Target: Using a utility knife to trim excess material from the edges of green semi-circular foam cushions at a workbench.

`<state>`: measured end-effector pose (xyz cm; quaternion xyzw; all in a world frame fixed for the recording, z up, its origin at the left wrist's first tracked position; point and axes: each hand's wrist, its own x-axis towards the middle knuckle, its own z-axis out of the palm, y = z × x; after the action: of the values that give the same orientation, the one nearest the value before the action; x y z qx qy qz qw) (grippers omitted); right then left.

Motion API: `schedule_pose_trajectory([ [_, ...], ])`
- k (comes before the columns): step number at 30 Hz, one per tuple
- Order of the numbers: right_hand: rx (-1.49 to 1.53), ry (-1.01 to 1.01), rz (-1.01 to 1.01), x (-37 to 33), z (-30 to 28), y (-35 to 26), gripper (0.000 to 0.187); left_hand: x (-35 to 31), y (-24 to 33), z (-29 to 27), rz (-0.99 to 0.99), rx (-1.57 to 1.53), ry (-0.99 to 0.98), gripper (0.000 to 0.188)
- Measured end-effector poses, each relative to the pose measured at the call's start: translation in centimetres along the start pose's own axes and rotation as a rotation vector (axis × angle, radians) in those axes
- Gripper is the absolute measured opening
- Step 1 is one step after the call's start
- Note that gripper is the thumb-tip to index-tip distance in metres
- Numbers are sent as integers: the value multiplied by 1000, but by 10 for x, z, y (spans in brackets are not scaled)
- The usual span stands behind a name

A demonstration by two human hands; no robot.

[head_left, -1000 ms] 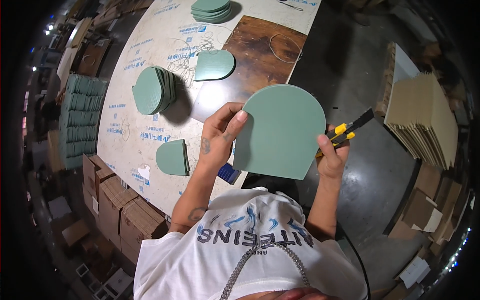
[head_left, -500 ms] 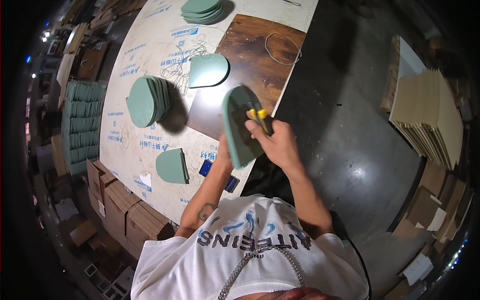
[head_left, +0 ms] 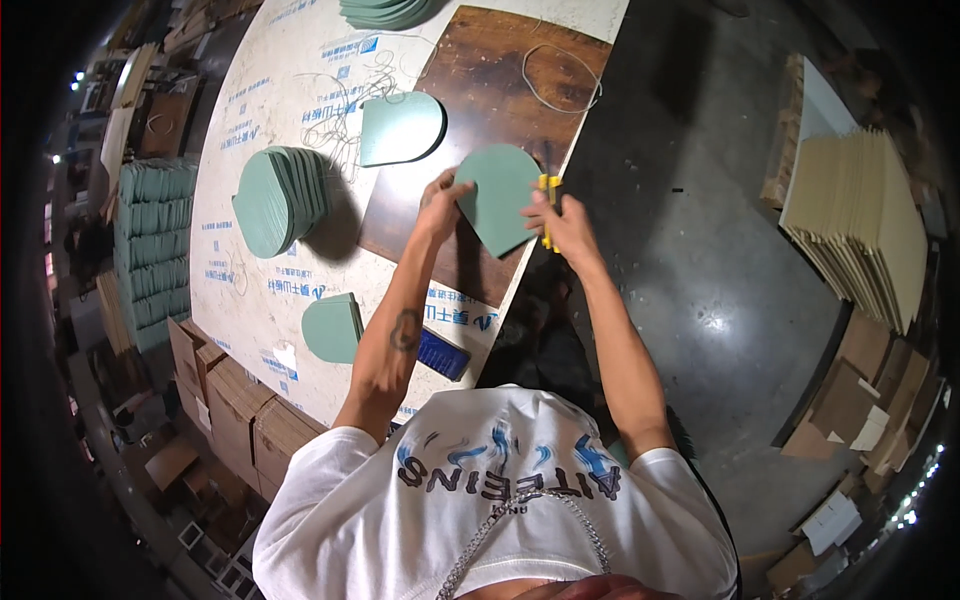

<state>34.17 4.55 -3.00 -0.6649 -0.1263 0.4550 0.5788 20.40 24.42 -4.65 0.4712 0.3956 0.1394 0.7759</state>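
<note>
A flat sage-green panel (head_left: 497, 195) with a rounded end is held over the dark wood-grain board (head_left: 500, 70), its broad face up. My left hand (head_left: 438, 207) grips its left edge, fingers closed on it. Against its right edge, my right hand (head_left: 565, 228) is closed around a slim yellow-and-black hand tool (head_left: 550, 190); the exact kind is unclear. Whether those fingers also touch the panel is hard to see. Another green panel (head_left: 400, 130) lies just left, partly on the board. A stack of similar panels (head_left: 268, 205) stands farther left.
More green panels sit on the printed white table (head_left: 235, 290) at the far end (head_left: 385, 10) and near left (head_left: 330, 328). A blue rectangular item (head_left: 440, 353) lies near my left forearm. Loose cord (head_left: 350, 110) trails across the table. Beige sheets (head_left: 850, 220) are stacked at right.
The panel has turned from tilted up on edge to showing its broad green face. Both hands have moved farther from my body, the left now at the panel's left edge.
</note>
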Motion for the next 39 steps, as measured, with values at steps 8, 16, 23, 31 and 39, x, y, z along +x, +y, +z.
schedule_pose_trajectory([
  [8,-776,369,-542,-44,-49,55,48,32,-13,25,583,1261,332,52],
  [16,-1123,223,-539,-75,-23,36,40,29,-33,44,748,1381,477,48],
  [23,-1177,382,-641,-76,-37,50,34,28,-31,46,689,1384,456,49],
  [31,-1242,389,-725,-70,-39,49,32,28,-31,42,761,1403,426,46],
  [39,-1177,363,-726,-12,-24,26,32,26,-29,38,717,1434,387,46],
])
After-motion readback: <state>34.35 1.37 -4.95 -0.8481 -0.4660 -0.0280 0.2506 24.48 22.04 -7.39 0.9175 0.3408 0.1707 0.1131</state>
